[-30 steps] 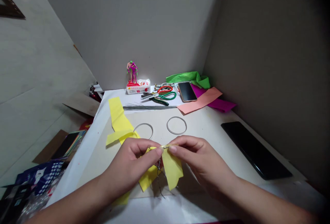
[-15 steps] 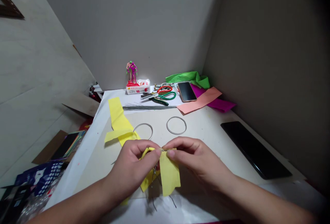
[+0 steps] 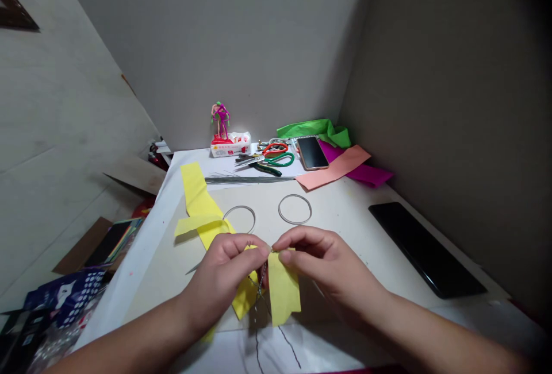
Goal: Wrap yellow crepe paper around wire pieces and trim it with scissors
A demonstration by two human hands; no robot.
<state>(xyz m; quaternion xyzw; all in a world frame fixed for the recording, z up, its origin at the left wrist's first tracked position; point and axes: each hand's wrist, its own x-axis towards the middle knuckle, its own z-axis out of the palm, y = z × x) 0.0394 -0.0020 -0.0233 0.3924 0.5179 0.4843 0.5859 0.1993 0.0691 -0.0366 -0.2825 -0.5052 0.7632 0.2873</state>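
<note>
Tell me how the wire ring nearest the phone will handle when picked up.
The wire ring looks thin and light, so it should lift easily. It seems stiff enough to hold its round shape, though it might bend under a hard squeeze. Being round, it could roll if stood on edge.

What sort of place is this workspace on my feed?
Probably a small craft desk, perhaps at home: yellow craft strips are in hand, with green-handled scissors, a bundle of straight wires and wire hoops nearby.

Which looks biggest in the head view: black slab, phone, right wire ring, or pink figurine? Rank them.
Largest: black slab; then phone and right wire ring, too alike to rank; smallest: pink figurine.
</note>
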